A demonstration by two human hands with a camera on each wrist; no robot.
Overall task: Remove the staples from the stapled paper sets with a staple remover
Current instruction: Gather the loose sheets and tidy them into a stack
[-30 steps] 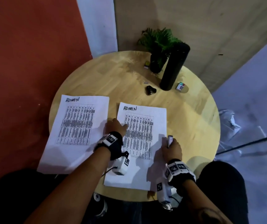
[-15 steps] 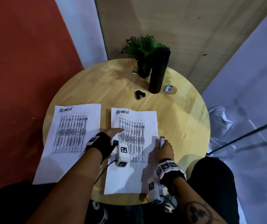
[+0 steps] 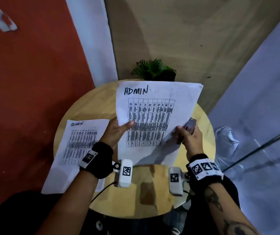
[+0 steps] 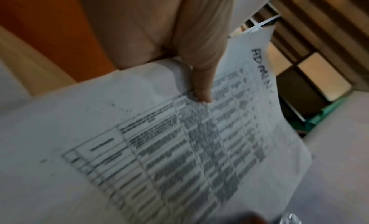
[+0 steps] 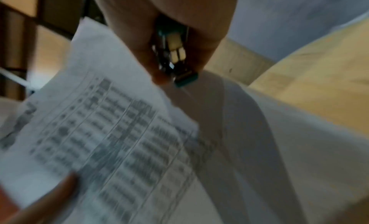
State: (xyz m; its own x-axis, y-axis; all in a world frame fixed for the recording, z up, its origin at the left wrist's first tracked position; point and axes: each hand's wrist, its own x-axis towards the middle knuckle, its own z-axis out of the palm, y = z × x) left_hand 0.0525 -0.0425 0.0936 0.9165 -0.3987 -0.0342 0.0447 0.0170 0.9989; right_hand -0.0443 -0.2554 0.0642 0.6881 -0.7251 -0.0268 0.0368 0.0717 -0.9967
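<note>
matt paper set (image 3: 154, 116), wooden table (image 3: 152, 192)

A round wooden table (image 3: 152, 197) stands near the far corner of the room. On its left part lies a white printed paper set headed "ADMIN" (image 3: 78, 141), its near left corner overhanging the table's edge. To the right of it, a second white paper set with the same heading (image 3: 152, 116) is held up off the tabletop, between the left hand (image 3: 117, 133) at its left edge and the right hand (image 3: 190, 138) at its right edge. A small metal staple remover (image 3: 189, 126) sits in the right hand, beside that edge. Behind the raised set, at the table's far side, is a green potted plant (image 3: 154, 68).
</note>
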